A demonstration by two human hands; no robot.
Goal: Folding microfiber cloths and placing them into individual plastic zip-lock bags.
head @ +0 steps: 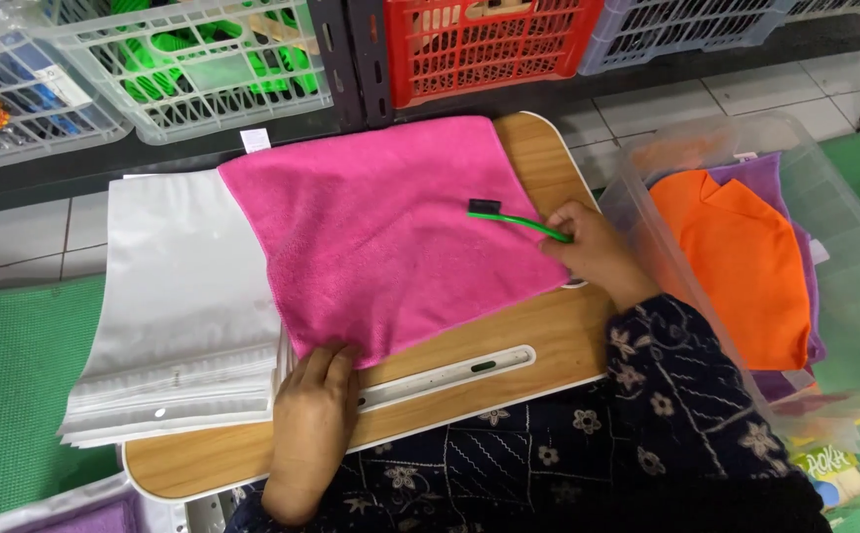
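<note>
**Pink cloth spread on the tabletop, toothbrush laid across it**

A square pink microfibre cloth (390, 227) lies flat and slightly skewed on a small wooden tabletop with a white rim (538, 336), covering most of its far half. On the cloth's right part rests a slim green toothbrush with a black head (514, 219), head pointing left toward the middle of the cloth, handle running right and a little down.

The right hand (596, 252) sits at the cloth's right edge with its fingers closed around the end of the toothbrush handle. The left hand (313, 410) is at the cloth's near corner, fingers curled and pinching or pressing that corner against the tabletop; which of the two cannot be told. The two hands are well apart, with the cloth between them.

Just beside the cloth on the left, partly under it, lies a stack of clear and white plastic zip bags (178, 316). A long white slot (449, 373) runs along the tabletop's near side, just right of the left hand.

To the right stands a clear plastic storage bin (844, 247) holding a folded orange cloth (741, 262) on top of a purple cloth (770, 178). Beyond the tabletop sit a red plastic basket (489, 44) and a white plastic basket (203, 64)
</note>
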